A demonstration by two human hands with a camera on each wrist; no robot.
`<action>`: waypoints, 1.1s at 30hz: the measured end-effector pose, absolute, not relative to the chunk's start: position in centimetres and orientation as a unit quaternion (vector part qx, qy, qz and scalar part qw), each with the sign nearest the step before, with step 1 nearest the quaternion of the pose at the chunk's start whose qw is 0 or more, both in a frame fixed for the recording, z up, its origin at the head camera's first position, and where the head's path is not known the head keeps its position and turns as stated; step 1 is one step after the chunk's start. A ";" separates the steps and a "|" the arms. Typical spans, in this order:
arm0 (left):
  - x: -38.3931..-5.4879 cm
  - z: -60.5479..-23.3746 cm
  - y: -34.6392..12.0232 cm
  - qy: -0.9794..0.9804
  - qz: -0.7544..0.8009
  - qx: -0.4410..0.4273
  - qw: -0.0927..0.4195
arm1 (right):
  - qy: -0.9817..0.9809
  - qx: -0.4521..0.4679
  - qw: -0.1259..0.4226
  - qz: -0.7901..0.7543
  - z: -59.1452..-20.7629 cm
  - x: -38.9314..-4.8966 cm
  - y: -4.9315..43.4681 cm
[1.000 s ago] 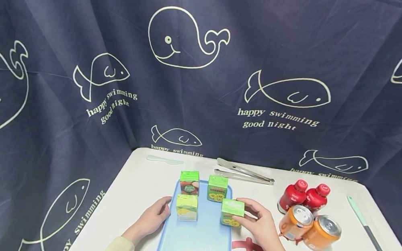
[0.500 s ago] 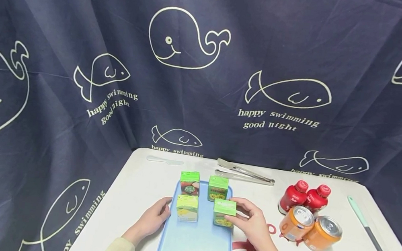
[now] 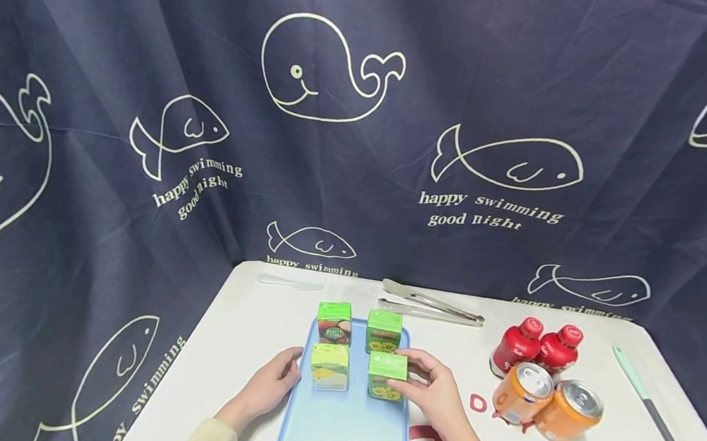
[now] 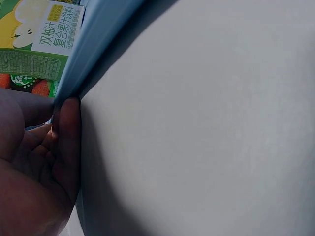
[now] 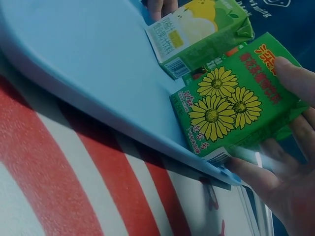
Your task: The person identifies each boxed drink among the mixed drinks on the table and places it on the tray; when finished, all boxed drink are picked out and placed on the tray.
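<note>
My right hand [image 3: 435,393] holds a green juice box [image 3: 385,387] with yellow flowers on it, thumb on the near face and fingers along its right side. The box stands upright near the right edge of the light blue tray [image 3: 342,436]. My left hand [image 3: 267,386] grips the tray's left rim, its fingers [image 4: 69,132] around the edge in the left wrist view. Beside the held box stands a yellow-green juice box [image 3: 329,376] with a pale fruit picture. Behind them are another flowered green juice box [image 3: 383,337] and a juice box with red fruit [image 3: 334,329].
Steel tongs [image 3: 431,305] and a pale knife [image 3: 290,283] lie along the back of the table [image 3: 200,348]. To the right stand two red bottles [image 3: 517,344] and two orange cans [image 3: 568,415]. A spatula [image 3: 659,427] lies at the far right.
My right hand has moved left with the green juice box, from the tray's right edge to line up in front of the rear flowered box. My left hand has stayed put.
</note>
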State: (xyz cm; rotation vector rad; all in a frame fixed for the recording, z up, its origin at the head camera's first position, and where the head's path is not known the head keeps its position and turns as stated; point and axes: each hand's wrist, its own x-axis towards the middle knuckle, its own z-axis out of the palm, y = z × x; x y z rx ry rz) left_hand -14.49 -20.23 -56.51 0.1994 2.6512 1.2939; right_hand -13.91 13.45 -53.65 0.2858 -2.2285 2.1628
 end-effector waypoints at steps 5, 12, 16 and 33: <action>-14.5 -56.5 -20.3 0.893 0.436 0.067 0.092 | -0.715 0.092 0.012 0.693 -53.9 -13.9 13.5; -14.5 -56.7 -20.3 0.893 0.435 0.064 0.098 | -0.720 0.095 0.014 0.687 -54.4 -13.7 13.7; -14.6 -56.7 -20.3 0.891 0.437 0.068 0.098 | -0.718 0.090 0.010 0.690 -54.3 -13.7 13.8; -14.5 -56.2 -20.6 0.907 0.407 0.078 0.071 | -0.783 0.165 0.094 0.592 -51.4 -11.9 16.8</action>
